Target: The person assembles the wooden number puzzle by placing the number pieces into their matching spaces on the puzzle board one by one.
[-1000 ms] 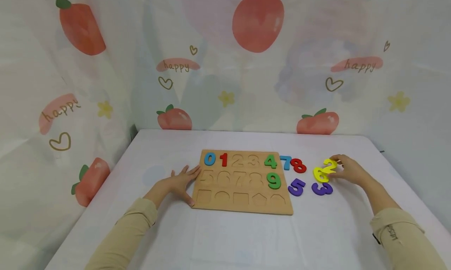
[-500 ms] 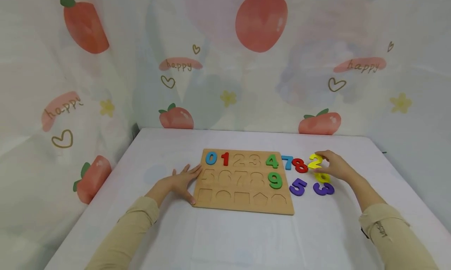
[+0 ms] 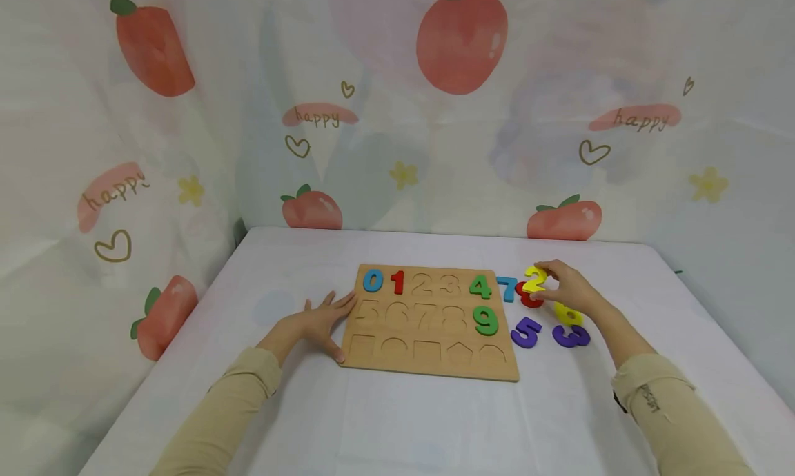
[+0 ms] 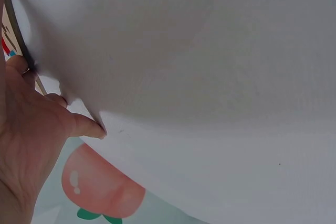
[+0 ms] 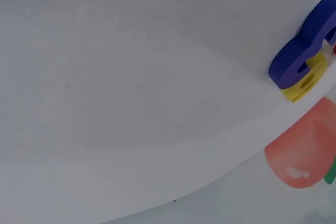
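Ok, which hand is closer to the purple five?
Right: the right hand is beyond the purple five and to its right, while the left hand is across the board, at its left edge.

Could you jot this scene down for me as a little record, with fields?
Left hand: fingers spread, touching the left edge of the wooden board
Right hand: pinching the yellow 2
On board: blue 0, red 1, green 4, green 9
Unfilled number outlines: 2, 3, 5, 6, 7, 8
Loose, right of board: blue 7, red 8, purple 5, yellow 6, purple 3
Partly covered from the head view: red 8, yellow 6
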Available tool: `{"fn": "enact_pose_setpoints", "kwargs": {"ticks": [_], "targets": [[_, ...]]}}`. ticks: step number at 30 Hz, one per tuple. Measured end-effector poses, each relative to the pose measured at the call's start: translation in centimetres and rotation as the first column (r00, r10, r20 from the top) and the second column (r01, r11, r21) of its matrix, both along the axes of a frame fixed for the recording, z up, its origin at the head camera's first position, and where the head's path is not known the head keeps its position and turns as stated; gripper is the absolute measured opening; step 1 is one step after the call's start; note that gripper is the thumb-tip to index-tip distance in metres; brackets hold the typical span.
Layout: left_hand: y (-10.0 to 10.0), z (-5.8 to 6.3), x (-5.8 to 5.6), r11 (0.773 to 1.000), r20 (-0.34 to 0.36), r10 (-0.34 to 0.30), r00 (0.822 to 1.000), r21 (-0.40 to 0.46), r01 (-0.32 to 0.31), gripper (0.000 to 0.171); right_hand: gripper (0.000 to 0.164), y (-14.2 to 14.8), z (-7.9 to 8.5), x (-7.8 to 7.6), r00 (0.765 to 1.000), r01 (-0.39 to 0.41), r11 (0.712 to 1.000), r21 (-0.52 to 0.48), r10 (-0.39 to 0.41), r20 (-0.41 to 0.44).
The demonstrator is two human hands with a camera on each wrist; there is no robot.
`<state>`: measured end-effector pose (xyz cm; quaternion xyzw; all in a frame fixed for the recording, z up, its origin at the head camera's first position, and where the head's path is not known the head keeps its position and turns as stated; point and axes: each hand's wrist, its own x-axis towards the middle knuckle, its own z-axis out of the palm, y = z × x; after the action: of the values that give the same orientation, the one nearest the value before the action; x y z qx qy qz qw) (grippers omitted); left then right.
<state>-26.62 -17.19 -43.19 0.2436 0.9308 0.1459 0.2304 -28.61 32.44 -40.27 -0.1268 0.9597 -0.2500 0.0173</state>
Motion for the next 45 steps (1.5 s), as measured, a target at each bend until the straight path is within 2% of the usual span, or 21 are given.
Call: {"fn": "enact_pose_setpoints", "kwargs": {"ticks": [5,9,20,28,37,45], "targets": [[0.0,-0.2,0.0,1.000,0.004,-0.016,1.000,0.012,0.015,0.123,0.075,-0.7,-0.2,-0.4,1.000,0.007,1.000,-0.030,-0.007,0.011],[0.0,-0.3,0.0,1.000,0.014,-0.003,1.000,0.015,0.003,0.124,0.070,-1.4,-0.5,-0.7,1.000,-0.010,0.998,-0.057,0.011,0.018],[-0.2,-0.1,0.1,1.000,0.003,0.009,1.000,0.004,-0.009,0.123,0.064,-3.5,-0.5,-1.7,0.994,-0.090,0.992,-0.085,0.084,-0.064],[-0.1,-0.3,0.0,1.000,0.001,0.011,1.000,-0.002,-0.011,0.124,0.069,-5.1,-0.6,-2.4,0.995,-0.102,0.984,-0.147,0.097,-0.039],[-0.1,-0.4,-0.2,0.999,0.007,0.016,1.000,-0.033,-0.016,0.125,0.070,-6.8,-0.9,-3.0,0.992,-0.123,0.979,-0.161,0.123,-0.013],[0.0,-0.7,-0.5,0.998,-0.014,0.016,1.000,-0.052,-0.017,0.124,0.067,-8.5,-0.2,-3.3,0.987,-0.160,0.969,-0.189,0.159,-0.022]]}}
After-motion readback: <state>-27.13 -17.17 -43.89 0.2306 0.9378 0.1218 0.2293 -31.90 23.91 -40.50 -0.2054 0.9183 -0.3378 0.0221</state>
